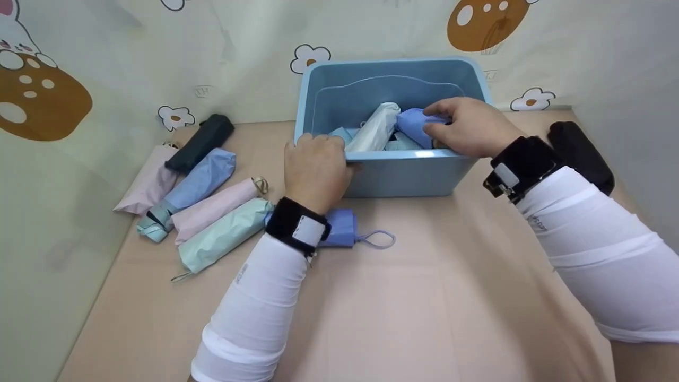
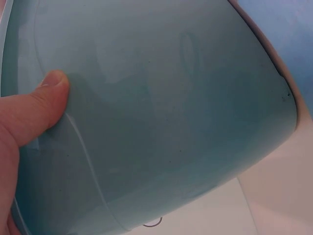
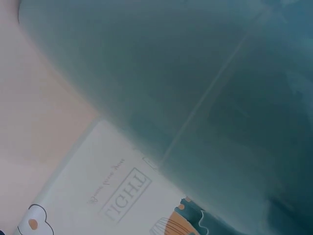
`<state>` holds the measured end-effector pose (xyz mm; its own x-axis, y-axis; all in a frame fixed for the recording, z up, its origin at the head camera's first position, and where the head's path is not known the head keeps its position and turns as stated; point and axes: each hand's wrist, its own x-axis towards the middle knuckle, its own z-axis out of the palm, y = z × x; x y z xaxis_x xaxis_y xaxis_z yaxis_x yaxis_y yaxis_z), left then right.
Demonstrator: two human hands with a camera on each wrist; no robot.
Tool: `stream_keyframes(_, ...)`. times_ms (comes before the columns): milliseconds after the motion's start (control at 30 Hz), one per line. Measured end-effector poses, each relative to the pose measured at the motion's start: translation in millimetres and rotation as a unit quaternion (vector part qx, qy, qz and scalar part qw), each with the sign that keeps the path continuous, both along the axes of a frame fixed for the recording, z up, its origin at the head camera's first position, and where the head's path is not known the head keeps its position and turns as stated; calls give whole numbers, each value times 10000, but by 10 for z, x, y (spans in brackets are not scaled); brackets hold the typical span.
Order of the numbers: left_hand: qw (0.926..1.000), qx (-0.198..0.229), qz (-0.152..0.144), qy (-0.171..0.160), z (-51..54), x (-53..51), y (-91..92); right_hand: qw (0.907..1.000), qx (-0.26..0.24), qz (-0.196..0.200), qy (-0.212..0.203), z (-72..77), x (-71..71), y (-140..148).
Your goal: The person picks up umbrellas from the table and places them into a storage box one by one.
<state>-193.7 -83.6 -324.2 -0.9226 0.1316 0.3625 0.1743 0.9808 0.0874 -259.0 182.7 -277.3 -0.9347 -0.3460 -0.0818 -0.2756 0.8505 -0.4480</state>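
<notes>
A light blue plastic bin [image 1: 408, 175] stands at the back of the table. My left hand [image 1: 316, 170] grips its front rim near the left corner; in the left wrist view the thumb [image 2: 41, 105] presses the outer wall. Inside, a white folded umbrella [image 1: 374, 130] leans beside a periwinkle-blue one [image 1: 412, 127], with pale blue fabric [image 1: 403, 142] under them. My right hand [image 1: 472, 127] reaches over the front right rim, thumb and fingers around the right end of the periwinkle umbrella. The bin wall [image 3: 161, 83] fills most of the right wrist view, hiding those fingers.
Left on the table lie folded umbrellas: dark green [image 1: 201, 143], blue [image 1: 199, 180], two pink [image 1: 151, 180], mint [image 1: 225, 231]. Another periwinkle umbrella [image 1: 340, 228] lies partly behind my left wrist. A black one [image 1: 581, 156] sits at right, by the patterned wall cloth [image 1: 238, 63].
</notes>
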Motion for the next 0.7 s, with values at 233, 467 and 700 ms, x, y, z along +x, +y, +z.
stream_keyframes(233,10000,32,12,9,-6,4,0,9999,-73,-119,-16,-6,14,-5)
stream_keyframes(467,9999,13,46,-139,-10,5,5,9998,-131,-162,-5,-20,23,-7)
stream_keyframes(700,10000,1,-8,72,-33,10,-5,9993,-282,-206,100,-27,35,4)
